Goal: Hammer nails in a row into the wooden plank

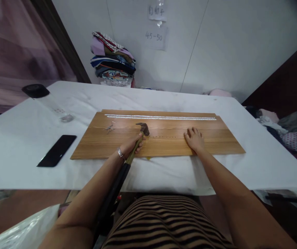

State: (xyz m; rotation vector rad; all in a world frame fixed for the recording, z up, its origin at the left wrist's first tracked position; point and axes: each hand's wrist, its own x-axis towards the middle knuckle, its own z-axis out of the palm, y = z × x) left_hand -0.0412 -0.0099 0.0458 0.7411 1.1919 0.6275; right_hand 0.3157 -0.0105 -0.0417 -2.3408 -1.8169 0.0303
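Observation:
My left hand (pixel 135 143) is wrapped round the handle of a claw hammer (pixel 144 129), close below its head. The head is at the left end of a row of small dark nails (pixel 162 137) in the wooden board (pixel 117 147); I cannot tell whether it touches one. Its long handle runs back along my left forearm. To the right of the row, my right hand (pixel 194 139) lies on the board with its fingers spread and nothing in it. A small pile of loose nails (pixel 109 129) lies on the board's left part.
Two white measuring strips (pixel 161 118) run along the board's far edge. On the white table (pixel 93 178) lie a black phone (pixel 57 151) and a clear bottle with a black cap (pixel 36 91). Folded clothes (pixel 113 62) are stacked by the wall.

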